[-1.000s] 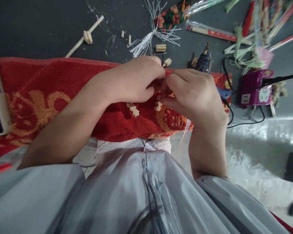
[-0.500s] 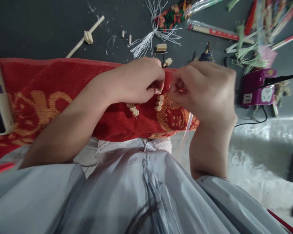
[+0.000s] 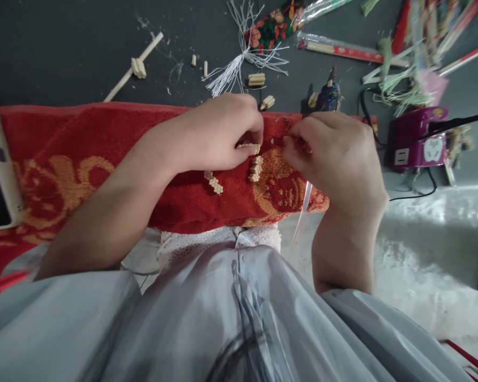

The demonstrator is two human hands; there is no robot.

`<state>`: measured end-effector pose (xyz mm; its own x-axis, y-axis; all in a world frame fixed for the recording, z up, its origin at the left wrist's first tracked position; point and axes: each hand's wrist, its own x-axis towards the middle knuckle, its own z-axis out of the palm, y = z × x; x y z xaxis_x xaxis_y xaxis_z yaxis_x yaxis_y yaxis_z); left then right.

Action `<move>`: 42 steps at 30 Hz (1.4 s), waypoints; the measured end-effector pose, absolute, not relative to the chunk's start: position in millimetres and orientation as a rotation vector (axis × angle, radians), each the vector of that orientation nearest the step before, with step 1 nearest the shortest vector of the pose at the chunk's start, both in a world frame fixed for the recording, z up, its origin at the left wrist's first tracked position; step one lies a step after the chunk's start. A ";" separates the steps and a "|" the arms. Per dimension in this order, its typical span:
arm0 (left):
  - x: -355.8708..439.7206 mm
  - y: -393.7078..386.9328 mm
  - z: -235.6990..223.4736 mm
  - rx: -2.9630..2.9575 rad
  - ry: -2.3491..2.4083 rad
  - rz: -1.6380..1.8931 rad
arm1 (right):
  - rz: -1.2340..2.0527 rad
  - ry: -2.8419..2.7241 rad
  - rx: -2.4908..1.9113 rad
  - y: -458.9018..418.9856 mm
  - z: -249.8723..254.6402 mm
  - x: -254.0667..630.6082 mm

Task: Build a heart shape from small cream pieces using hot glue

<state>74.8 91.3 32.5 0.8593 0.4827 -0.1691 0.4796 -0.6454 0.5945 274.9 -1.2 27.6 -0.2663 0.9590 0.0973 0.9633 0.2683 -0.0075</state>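
My left hand (image 3: 231,132) pinches a thin row of small pale pieces (image 3: 250,147) between thumb and fingers, just over a red towel (image 3: 135,138). Right below the fingertips lies a short cluster of pale stick-like pieces (image 3: 255,168). Another pale cluster (image 3: 214,182) rests farther left, partly hidden by that hand. A small gap away, my right hand (image 3: 330,154) is closed with its fingertips together; whatever they hold is hidden. Under it, a translucent stick (image 3: 302,209) reaches past the towel's edge.
A purple power socket (image 3: 416,139) with a black cable stands at right, near a dark blue tool or bottle (image 3: 329,95). White threads (image 3: 233,66), bundled pale sticks (image 3: 256,79) and packaged sticks (image 3: 342,51) lie on the dark table. A phone-like device (image 3: 0,164) is at far left.
My right hand has drawn slightly right, away from my left hand, widening the gap. More of the row in my left fingers shows. The view has shifted a little.
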 end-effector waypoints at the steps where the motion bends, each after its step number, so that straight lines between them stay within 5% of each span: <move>1: 74.6 91.0 32.7 2.370 0.699 0.010 | -0.090 -2.437 -1.846 -2.5 25.6 275.9; 11: 73.3 90.8 33.5 2.360 0.752 0.010 | 0.101 -2.103 -1.912 -24.3 33.4 276.9; 17: 73.3 90.5 34.8 2.423 0.764 -0.013 | -0.057 -1.755 -2.272 -37.3 42.6 294.2; 42: 74.1 93.3 32.5 2.454 0.721 0.019 | 0.225 -2.223 -2.232 -37.2 49.3 347.3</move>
